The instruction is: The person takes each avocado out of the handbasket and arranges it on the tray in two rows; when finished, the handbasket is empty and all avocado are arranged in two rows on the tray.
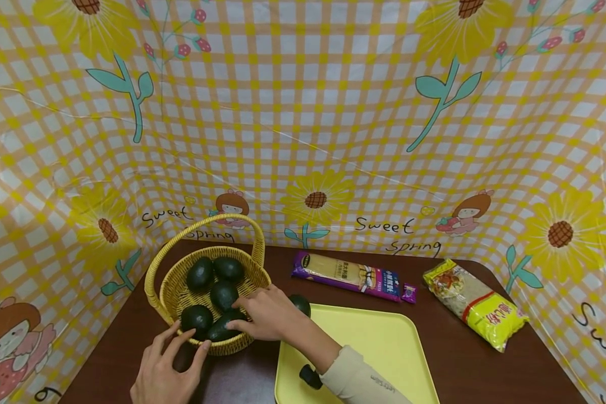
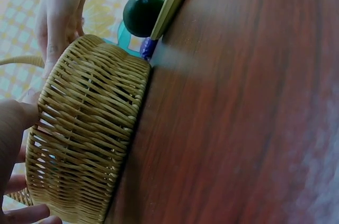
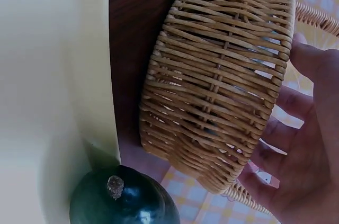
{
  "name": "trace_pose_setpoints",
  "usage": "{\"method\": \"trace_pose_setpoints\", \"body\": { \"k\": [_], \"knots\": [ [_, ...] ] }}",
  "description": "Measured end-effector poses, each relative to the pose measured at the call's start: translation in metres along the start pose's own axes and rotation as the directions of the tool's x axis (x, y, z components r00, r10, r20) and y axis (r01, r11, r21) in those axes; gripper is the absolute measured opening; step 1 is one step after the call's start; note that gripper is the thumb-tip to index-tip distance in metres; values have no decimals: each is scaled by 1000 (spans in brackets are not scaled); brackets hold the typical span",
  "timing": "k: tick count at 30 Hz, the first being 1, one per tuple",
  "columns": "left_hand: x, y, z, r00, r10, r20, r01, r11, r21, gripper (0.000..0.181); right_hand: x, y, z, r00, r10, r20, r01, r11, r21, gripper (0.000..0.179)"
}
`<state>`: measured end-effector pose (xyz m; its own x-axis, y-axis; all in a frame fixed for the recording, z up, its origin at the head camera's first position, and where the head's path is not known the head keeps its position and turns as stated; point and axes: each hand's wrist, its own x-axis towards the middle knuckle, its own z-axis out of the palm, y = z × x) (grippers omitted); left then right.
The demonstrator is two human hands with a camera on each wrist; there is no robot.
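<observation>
A yellow wicker basket [image 1: 227,349] with a tall handle holds several dark green avocados [image 1: 200,275]. My right hand [image 1: 270,314] reaches over its right rim. The thumb touches the front avocado [image 1: 221,330], and the index finger lies by the middle avocado [image 1: 224,295]. In the right wrist view, the right fingers [image 3: 280,128] are loosely extended past the rim, their tips partly hidden by the basket wall. My left hand [image 1: 166,365] is at the front left rim, fingers spread, fingertips near the left avocado [image 1: 196,321]. The left wrist view shows its thumb [image 2: 24,110] at the rim.
Another avocado [image 1: 299,304] lies outside the basket at the back left corner of a yellow tray [image 1: 373,342]. Behind the tray is a purple pasta packet [image 1: 345,274]; a yellow noodle bag [image 1: 474,303] lies right. A small black object [image 1: 310,377] shows beside the right sleeve.
</observation>
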<state>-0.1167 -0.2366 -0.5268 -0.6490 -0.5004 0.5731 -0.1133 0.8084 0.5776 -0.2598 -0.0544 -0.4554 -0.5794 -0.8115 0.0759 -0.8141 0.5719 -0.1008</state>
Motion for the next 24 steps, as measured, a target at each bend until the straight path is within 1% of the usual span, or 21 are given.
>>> {"method": "trace_pose_setpoints", "body": {
  "k": [8, 13, 19, 24],
  "knots": [
    [1, -1, 0, 1000, 4, 0, -4, 1000, 2, 36, 4, -5, 2, 999, 16, 30, -16, 1000, -21, 53],
    [1, -2, 0, 1000, 8, 6, -8, 1000, 3, 37, 9, -9, 2, 997, 33, 64, -31, 999, -33, 57],
    [0, -2, 0, 1000, -7, 19, 7, 1000, 2, 38, 15, -14, 2, 987, 80, 137, -84, 996, 19, 66],
    [-1, -2, 0, 1000, -9, 18, 8, 1000, 5, 44, 24, -17, 4, 982, 99, 162, -102, 995, 11, 73]
  ]
}}
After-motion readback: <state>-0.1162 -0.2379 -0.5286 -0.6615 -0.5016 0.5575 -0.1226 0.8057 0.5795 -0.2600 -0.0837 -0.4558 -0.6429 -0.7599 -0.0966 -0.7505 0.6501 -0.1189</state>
